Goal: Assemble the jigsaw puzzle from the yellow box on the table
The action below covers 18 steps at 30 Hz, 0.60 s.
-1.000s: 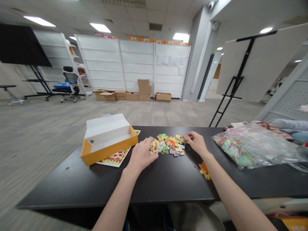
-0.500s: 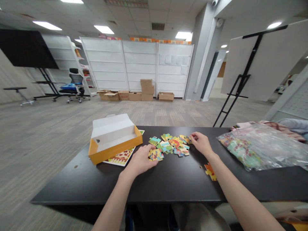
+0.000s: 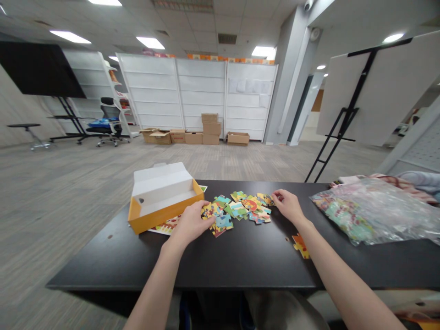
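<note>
Colourful jigsaw puzzle pieces (image 3: pixel 240 208) lie in a loose heap on the black table. My left hand (image 3: pixel 192 222) is at the heap's left side, thumb and fingers closed on a yellow puzzle piece (image 3: pixel 210 210). Just below that piece lies a blue one (image 3: pixel 224 221), overlapping others. At the heap's right end, my right hand (image 3: pixel 287 205) pinches the edge of a yellowish piece (image 3: pixel 266 199), partly hidden by the fingertips. An orange puzzle piece (image 3: pixel 300 246) rests apart, beside my right forearm.
On the left, an open yellow box (image 3: pixel 168 212) with a white inside stands on a printed sheet (image 3: pixel 165 227). A clear plastic bag (image 3: pixel 374 211) with colourful contents covers the table's right side, with folded cloth (image 3: pixel 388 180) behind it. Beyond the table are cardboard boxes (image 3: pixel 211 128) and an easel board (image 3: pixel 371 87).
My left hand has moved left with the yellow puzzle piece, uncovering the blue piece and others below. My right hand has stayed almost in place.
</note>
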Available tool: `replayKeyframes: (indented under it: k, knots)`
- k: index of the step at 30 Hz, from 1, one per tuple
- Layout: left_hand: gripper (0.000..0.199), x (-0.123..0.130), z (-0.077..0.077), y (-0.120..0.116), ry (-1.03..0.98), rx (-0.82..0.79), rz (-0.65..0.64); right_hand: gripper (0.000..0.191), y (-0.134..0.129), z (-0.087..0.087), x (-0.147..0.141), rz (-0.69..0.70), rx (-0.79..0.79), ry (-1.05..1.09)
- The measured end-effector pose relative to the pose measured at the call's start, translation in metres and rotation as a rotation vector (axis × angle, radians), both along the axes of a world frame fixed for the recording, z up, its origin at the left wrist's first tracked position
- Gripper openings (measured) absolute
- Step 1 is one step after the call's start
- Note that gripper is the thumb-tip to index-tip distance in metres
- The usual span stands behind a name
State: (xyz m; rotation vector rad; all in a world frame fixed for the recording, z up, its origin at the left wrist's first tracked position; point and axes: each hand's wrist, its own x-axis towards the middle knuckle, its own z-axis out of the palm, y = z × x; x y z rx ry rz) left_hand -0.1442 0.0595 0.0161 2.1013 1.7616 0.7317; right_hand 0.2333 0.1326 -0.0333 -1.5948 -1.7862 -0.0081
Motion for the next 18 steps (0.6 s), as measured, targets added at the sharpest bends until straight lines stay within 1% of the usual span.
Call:
replayKeyframes:
  k: [4,8,12,15,18]
  knots:
    - [0.047,-0.005,0.004,-0.002,0.051,-0.017,0.007,0.026,-0.001,0.002,-0.001,0.000,0.002,-0.009]
    - [0.043,-0.002,0.010,-0.006,0.049,-0.039,-0.022,0.025,-0.007,0.013,-0.010,0.021,0.022,-0.033]
    - [0.044,0.010,0.013,-0.010,0.014,-0.039,-0.119,0.028,-0.017,0.025,-0.029,0.136,-0.006,-0.099]
    - [0.046,0.022,0.015,-0.014,0.003,-0.027,-0.186,0.034,-0.026,0.027,-0.041,0.231,-0.058,-0.191]
    - [0.044,0.035,0.019,-0.019,0.011,-0.037,-0.233,0.042,-0.032,0.027,-0.049,0.260,-0.090,-0.263]
